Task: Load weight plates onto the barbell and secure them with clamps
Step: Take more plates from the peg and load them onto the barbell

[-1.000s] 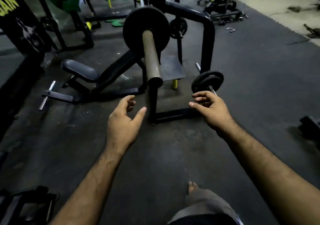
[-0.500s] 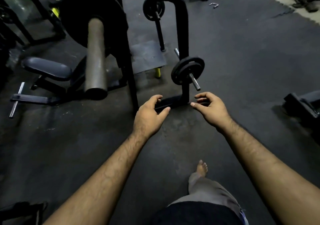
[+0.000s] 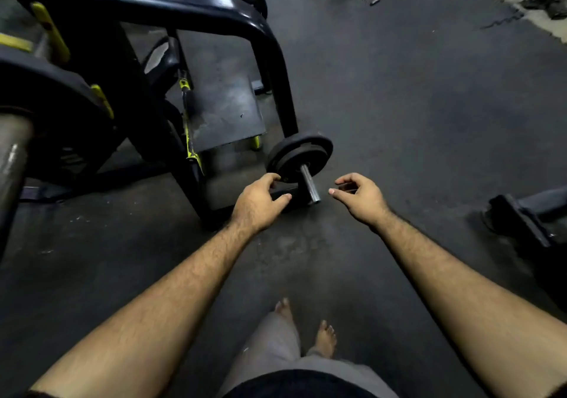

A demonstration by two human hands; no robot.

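Leftmost, a thick grey barbell sleeve [image 3: 12, 158] runs toward the camera along the frame's edge, with a large black plate [image 3: 61, 115] seated on it behind. Beside it stands a black machine frame [image 3: 190, 8] with yellow fittings, its bent tube coming down to the dark rubber floor [image 3: 414, 106].

Low on the right leg of that frame, two small black weight plates [image 3: 299, 156] sit stacked face to face on a short chrome peg [image 3: 310, 184]. The peg's long axis slants from the plates down and toward the camera, its free end pointing at the person and slightly to the right. The plates stand on edge, their flat faces turned the same way.

The left hand [image 3: 259, 203] reaches in from below, fingers [image 3: 271, 179] curved and spread; the upper fingertips lie at the lower left rim of the front plate, though actual contact cannot be told. The thumb points toward the peg. It grips nothing.

On the other side of the peg, the right hand [image 3: 362, 198] hovers clear of it, loosely cupped, with its thumb extended toward the peg's end and nothing held.

Further right, a dark piece of equipment [image 3: 527, 216] lies on the floor. Bare feet [image 3: 325, 336] and grey trouser legs show at the bottom.
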